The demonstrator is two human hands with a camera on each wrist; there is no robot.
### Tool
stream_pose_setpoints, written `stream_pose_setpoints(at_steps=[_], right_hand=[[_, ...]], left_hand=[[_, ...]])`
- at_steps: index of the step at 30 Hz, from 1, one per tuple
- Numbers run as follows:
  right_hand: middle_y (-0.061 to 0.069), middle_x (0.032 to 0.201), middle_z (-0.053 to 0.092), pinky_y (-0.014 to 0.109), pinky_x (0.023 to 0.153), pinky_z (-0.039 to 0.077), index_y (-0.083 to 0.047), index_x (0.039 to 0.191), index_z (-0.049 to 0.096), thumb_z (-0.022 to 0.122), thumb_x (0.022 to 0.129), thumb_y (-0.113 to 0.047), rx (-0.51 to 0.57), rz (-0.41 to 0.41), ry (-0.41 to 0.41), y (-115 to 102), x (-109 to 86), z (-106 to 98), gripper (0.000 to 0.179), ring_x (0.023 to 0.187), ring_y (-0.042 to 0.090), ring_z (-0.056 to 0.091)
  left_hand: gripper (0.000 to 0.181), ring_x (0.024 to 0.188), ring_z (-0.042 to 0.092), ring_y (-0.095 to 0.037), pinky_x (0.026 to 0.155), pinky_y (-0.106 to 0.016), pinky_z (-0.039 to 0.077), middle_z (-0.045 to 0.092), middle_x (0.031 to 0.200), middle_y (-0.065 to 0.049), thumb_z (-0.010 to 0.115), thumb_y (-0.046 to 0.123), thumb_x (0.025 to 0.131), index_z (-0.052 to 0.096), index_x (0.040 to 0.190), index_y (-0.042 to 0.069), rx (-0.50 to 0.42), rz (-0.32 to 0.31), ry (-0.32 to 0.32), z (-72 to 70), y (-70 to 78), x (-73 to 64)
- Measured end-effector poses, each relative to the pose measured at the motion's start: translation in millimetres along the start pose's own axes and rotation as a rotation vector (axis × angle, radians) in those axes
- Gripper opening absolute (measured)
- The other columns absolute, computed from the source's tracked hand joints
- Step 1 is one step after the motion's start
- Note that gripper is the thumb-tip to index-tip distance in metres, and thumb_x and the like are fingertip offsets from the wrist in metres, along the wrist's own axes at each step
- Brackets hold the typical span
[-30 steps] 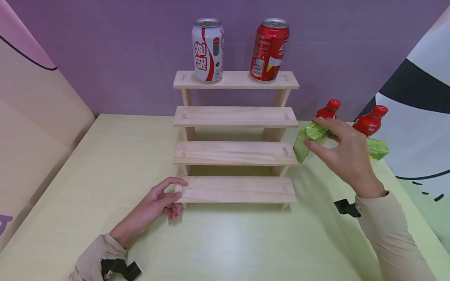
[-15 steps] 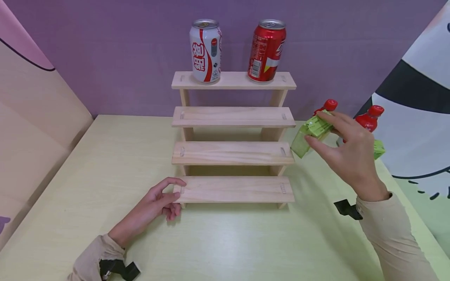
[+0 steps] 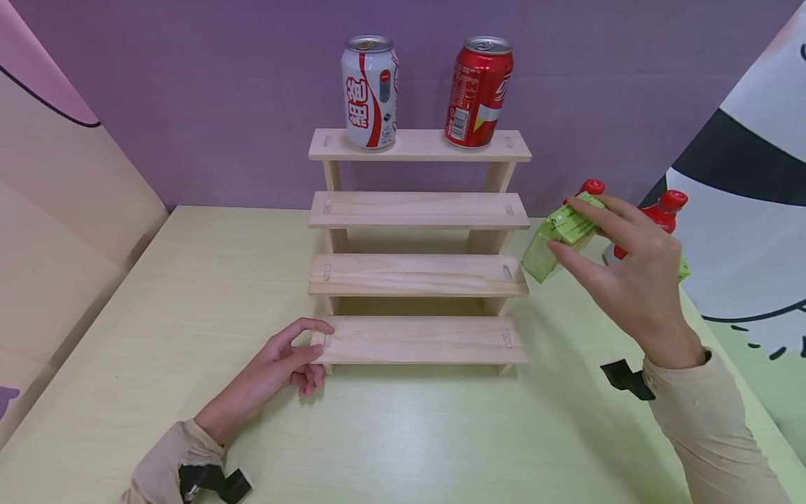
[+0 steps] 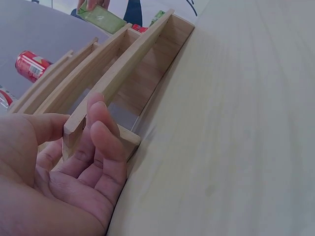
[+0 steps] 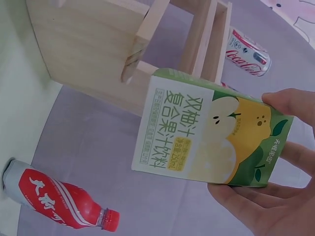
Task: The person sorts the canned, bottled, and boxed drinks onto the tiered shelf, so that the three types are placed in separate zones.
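Pinching a green carton [image 3: 553, 243] between thumb and fingers, the right hand [image 3: 636, 283] reaches in from the right side of the head view, the carton tilted, its lower end near the right end of the second-lowest shelf; whether the two touch I cannot tell. In the right wrist view the carton fills the middle of the frame, its printed face with fruit pictures and "250mL" toward the camera, and the fingertips hold its green end at the right. The left hand [image 3: 277, 367], left of lower centre in the head view, grips the left end of the lowest shelf of a pale wooden stand [image 3: 418, 339], forefinger on top and thumb at the front edge, with the other fingers bent below. That stand has four stepped shelves and occupies the middle of the frame on a pale table [image 3: 403, 434]. On its top shelf, upper centre, a white and red can [image 3: 370, 94] stands upright toward the left and a red can [image 3: 480, 94] upright toward the right, apart from each other. Past the right hand, toward the right edge, show the red caps of two bottles, the nearer bottle [image 3: 661, 211] partly covered by the hand and the farther bottle [image 3: 592, 186] mostly behind the carton. A sliver of another green thing [image 3: 684, 269] shows beside the right wrist. Behind everything, a purple backdrop [image 3: 252, 105] spans the upper frame.
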State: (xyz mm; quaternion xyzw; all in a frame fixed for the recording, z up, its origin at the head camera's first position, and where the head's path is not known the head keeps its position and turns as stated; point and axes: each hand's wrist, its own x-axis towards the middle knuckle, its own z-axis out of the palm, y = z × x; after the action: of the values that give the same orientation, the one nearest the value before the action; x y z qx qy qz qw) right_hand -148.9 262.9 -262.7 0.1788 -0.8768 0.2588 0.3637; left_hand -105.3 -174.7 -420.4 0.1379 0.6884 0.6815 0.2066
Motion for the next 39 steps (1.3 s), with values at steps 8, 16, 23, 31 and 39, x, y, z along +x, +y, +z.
stream_pose_setpoints(at_steps=[8, 16, 23, 31, 39], right_hand=[[0.015, 0.126, 0.066, 0.004, 0.084, 0.035, -0.014, 0.125, 0.071, 0.089, 0.071, -0.009, 0.018, 0.007, -0.001, -11.3, 0.9, -3.2, 0.057, 0.115, 0.036, 0.062], [0.014, 0.127, 0.066, 0.004, 0.088, 0.038, -0.012, 0.124, 0.071, 0.088, 0.071, -0.006, 0.076, 0.018, 0.062, -25.0, 6.2, -0.7, 0.056, 0.119, 0.032, 0.061], [0.012, 0.124, 0.067, 0.006, 0.086, 0.043, -0.011, 0.121, 0.073, 0.087, 0.072, -0.002, 0.132, 0.019, 0.090, -38.2, 10.3, 5.5, 0.053, 0.114, 0.026, 0.062], [0.009, 0.127, 0.066, 0.007, 0.085, 0.042, -0.013, 0.123, 0.072, 0.087, 0.073, -0.007, 0.152, 0.014, 0.075, -52.5, 14.7, 8.8, 0.053, 0.117, 0.025, 0.061], [0.010, 0.125, 0.067, 0.010, 0.085, 0.044, -0.010, 0.122, 0.072, 0.086, 0.074, -0.007, 0.221, -0.051, 0.085, -72.3, 28.0, 16.4, 0.050, 0.114, 0.024, 0.062]], left_hand=[[0.034, 0.064, 0.058, -0.020, 0.056, -0.028, 0.050, 0.065, 0.077, -0.018, 0.053, 0.024, 0.105, 0.045, 0.136, 0.014, 0.001, 0.008, -0.003, 0.5, -0.4, 0.1], [0.033, 0.064, 0.057, -0.019, 0.055, -0.028, 0.050, 0.065, 0.076, -0.018, 0.052, 0.023, 0.105, 0.044, 0.136, 0.013, -0.002, 0.023, -0.017, -0.2, -1.3, 0.0], [0.033, 0.064, 0.058, -0.020, 0.056, -0.029, 0.050, 0.064, 0.076, -0.018, 0.052, 0.023, 0.105, 0.044, 0.136, 0.013, 0.003, 0.027, -0.021, 0.0, -0.5, -0.1], [0.033, 0.064, 0.058, -0.020, 0.056, -0.028, 0.050, 0.064, 0.076, -0.017, 0.052, 0.023, 0.105, 0.044, 0.136, 0.013, -0.004, 0.021, -0.017, -0.2, 0.5, -0.2], [0.033, 0.064, 0.058, -0.020, 0.056, -0.029, 0.050, 0.064, 0.075, -0.017, 0.052, 0.022, 0.105, 0.044, 0.136, 0.014, 0.000, 0.024, -0.019, -0.4, 0.4, -0.8]])
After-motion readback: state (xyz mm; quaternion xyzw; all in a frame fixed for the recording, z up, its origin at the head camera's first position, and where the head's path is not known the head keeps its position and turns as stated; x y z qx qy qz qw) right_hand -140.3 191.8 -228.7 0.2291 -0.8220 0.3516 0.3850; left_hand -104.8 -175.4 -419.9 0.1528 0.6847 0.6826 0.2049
